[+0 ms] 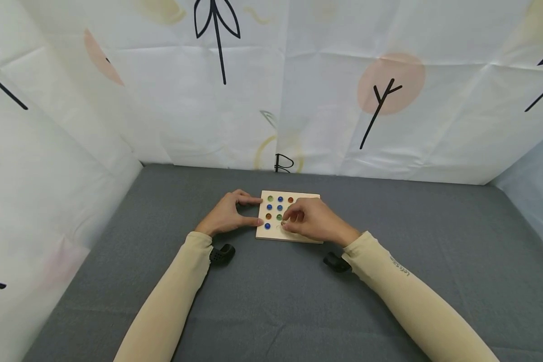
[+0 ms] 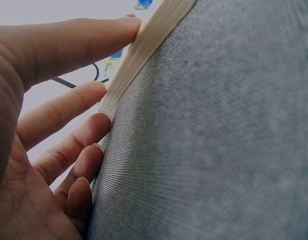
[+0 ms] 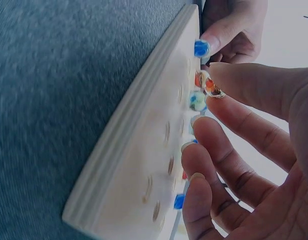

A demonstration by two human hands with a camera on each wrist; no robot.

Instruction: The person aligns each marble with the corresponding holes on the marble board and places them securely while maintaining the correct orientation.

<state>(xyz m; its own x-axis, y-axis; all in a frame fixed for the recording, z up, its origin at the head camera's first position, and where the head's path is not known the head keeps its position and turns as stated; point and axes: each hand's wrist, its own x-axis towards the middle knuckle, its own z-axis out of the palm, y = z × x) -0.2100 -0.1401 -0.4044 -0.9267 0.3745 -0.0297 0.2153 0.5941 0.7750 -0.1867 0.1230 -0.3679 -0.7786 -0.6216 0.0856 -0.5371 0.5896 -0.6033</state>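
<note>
One marble [image 3: 214, 89]: poised over the board [image 1: 271, 233], pinched between thumb and forefinger of my right hand [image 1: 315, 219], other fingers loosely bent.
Left hand [image 1: 228, 212]: thumb and forefinger spread, tips against the board's edge, gripping nothing.
Glass: probably light, hard and slippery, best pinched at its widest.
Swirl: orange and dark streaks, clear body.
Wood: pale board between my hands, dotted with other marbles [image 1: 269, 207].

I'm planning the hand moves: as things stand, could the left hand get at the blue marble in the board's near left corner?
Probably yes: the left hand touches the wooden board's left edge, its thumb close to the blue marble, with nothing seen between them.
</note>
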